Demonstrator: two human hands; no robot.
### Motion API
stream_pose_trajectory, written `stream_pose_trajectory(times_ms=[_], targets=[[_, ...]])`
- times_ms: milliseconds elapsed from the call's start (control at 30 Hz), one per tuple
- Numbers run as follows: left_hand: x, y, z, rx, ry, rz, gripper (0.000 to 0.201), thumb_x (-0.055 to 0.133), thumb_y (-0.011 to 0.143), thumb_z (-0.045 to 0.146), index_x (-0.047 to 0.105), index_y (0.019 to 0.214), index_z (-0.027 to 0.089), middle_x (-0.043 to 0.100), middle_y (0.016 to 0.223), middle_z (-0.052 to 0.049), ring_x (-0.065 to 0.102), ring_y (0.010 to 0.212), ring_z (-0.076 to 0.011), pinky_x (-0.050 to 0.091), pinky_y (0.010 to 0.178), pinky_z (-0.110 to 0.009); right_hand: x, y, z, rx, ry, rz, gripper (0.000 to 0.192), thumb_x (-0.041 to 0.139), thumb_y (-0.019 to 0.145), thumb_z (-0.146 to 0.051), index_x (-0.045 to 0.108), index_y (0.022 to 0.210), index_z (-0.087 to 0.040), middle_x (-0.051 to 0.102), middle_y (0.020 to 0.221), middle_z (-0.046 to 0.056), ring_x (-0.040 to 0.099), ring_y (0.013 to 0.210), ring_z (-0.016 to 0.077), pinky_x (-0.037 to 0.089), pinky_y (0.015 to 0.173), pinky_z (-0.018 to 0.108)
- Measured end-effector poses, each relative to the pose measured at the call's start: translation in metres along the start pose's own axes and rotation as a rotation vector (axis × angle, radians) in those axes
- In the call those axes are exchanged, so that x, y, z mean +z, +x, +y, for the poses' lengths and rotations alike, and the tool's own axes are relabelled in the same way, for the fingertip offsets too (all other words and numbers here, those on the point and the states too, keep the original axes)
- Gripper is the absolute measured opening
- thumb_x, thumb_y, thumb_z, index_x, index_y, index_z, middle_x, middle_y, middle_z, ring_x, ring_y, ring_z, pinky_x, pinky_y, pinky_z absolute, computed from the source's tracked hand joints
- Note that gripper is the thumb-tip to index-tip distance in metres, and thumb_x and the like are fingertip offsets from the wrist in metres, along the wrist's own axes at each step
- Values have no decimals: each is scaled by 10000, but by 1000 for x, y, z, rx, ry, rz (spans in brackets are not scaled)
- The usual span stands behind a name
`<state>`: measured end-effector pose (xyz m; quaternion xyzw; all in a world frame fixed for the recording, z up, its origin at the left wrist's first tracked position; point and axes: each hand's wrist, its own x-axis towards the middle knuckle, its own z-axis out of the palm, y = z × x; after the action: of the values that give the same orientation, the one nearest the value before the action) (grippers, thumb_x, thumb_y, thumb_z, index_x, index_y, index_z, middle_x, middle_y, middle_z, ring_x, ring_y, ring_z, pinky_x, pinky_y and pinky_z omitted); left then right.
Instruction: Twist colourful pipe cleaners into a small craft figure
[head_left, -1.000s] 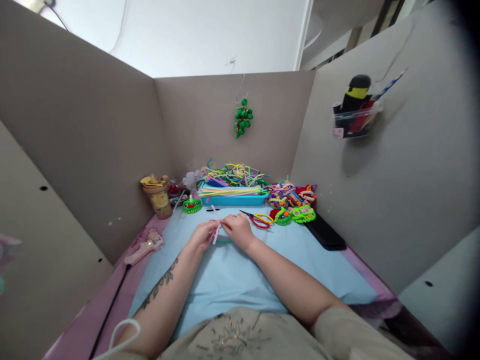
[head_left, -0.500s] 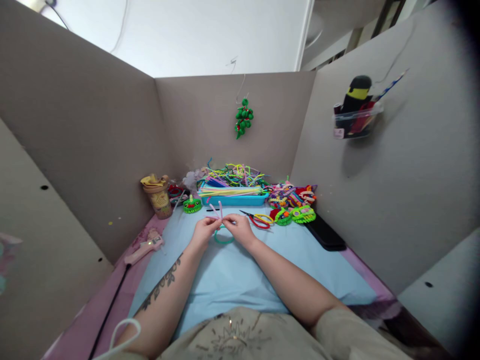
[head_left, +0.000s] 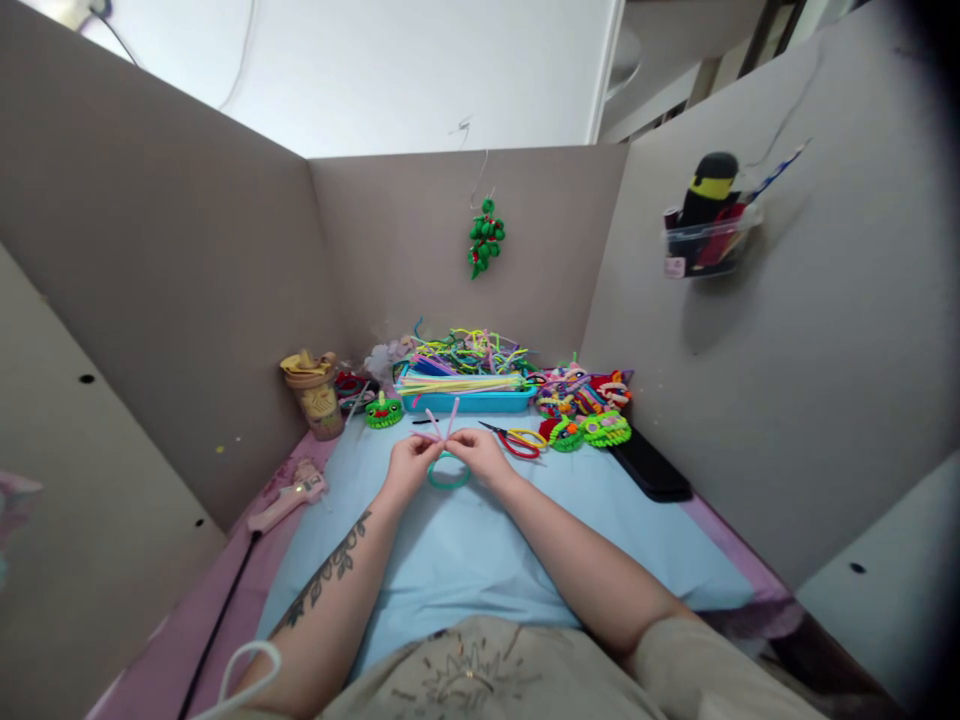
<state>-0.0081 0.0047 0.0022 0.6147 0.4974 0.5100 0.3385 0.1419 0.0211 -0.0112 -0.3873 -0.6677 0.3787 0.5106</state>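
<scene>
- Pink pipe cleaner (head_left: 448, 419) sits at the centre of the frame, pinched between your two hands, its two ends sticking up in a small V toward the blue tray (head_left: 465, 400).
- Your left hand (head_left: 409, 466) is closed on it from the left, fingertips pressed to the stem; your right hand (head_left: 478, 456) pinches it from the right, so both hands nearly touch.
- A teal ring (head_left: 448, 476) hangs just below the pinch, between both hands, over the light blue mat (head_left: 480, 545).
- Just right of your right hand lie the red-and-yellow scissors (head_left: 517, 438), close enough to crowd that wrist.
- Behind them, right of centre, green woven pieces (head_left: 592, 429) and a heap of coloured craft bits stand beside a black flat object (head_left: 649, 467).
- The tray behind your hands holds a tangle of coloured pipe cleaners.
- To the left of centre you have a small green figure (head_left: 383, 410), a lidded cup (head_left: 311, 392), and lower left a pink glue gun (head_left: 289, 495) with its black cord.
- High on the back wall hangs a green bead cluster (head_left: 485, 237); on the upper right wall, a clear holder (head_left: 706, 243).
</scene>
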Motion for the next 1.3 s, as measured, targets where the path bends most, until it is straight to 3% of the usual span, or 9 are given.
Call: stream_pose_trajectory(times_ms=[133, 433, 667, 767, 867, 967, 1067, 1200, 1300], targets=[[0, 1, 1, 9, 36, -10, 255, 651, 620, 380, 627, 587, 129, 596, 523, -11, 521, 518, -129, 383, 506, -232, -2, 0, -5, -31, -123, 15, 151, 578, 694, -291, 652, 686, -159, 645, 681, 19, 565, 684, 151, 419, 682, 261], [2, 2, -5, 17, 30, -23, 225, 646, 635, 358, 607, 575, 145, 576, 524, -7, 512, 522, -131, 379, 523, -240, 1, -1, -11, 45, -61, 17, 195, 559, 691, -316, 544, 575, -161, 498, 535, -31, 433, 537, 101, 339, 509, 206], [3, 2, -7, -10, -63, -7, 229, 696, 577, 336, 597, 648, 142, 617, 587, -21, 564, 567, -145, 416, 546, -243, 3, 0, -6, 78, 2, -42, 194, 570, 677, -318, 518, 573, -163, 440, 503, -55, 381, 492, 79, 285, 468, 193], [4, 0, -6, -75, -109, -54, 267, 679, 593, 362, 601, 721, 141, 632, 621, -26, 583, 580, -147, 418, 524, -233, 4, 1, -4, 105, 41, -11, 238, 551, 690, -330, 462, 536, -171, 414, 487, -60, 373, 480, 76, 279, 464, 194], [3, -2, -4, -180, -112, -113, 332, 602, 658, 435, 624, 797, 135, 654, 703, -49, 579, 578, -139, 407, 485, -223, 4, 4, -2, 153, 133, 95, 262, 530, 704, -363, 427, 546, -181, 426, 475, -61, 421, 483, 85, 318, 483, 200], [-1, -3, -2, -215, -85, -130, 333, 557, 685, 448, 634, 755, 131, 644, 672, -41, 540, 533, -118, 389, 462, -214, 2, 5, 0, 214, 197, 188, 256, 545, 689, -377, 428, 567, -186, 437, 456, -60, 457, 478, 97, 332, 472, 205], [-3, -2, -2, -177, -23, -118, 253, 555, 677, 392, 607, 664, 145, 600, 559, -5, 477, 458, -100, 347, 435, -205, 2, 6, -3, 277, 337, 223, 253, 585, 653, -377, 442, 576, -183, 457, 468, -53, 451, 456, 90, 337, 456, 205], [-2, 1, -4, -84, 56, -100, 200, 541, 675, 343, 574, 607, 158, 596, 534, -4, 463, 457, -100, 338, 458, -203, 7, 5, -9, 434, 710, 215, 241, 645, 596, -346, 468, 626, -184, 483, 511, -47, 451, 450, 84, 373, 454, 217], [-5, 3, -4, -66, 50, -82, 195, 546, 665, 345, 582, 618, 159, 591, 532, -7, 471, 468, -107, 342, 466, -203, 9, 5, -13, 427, 783, 246, 258, 677, 572, -333, 473, 635, -189, 482, 506, -47, 439, 445, 83, 361, 438, 215]])
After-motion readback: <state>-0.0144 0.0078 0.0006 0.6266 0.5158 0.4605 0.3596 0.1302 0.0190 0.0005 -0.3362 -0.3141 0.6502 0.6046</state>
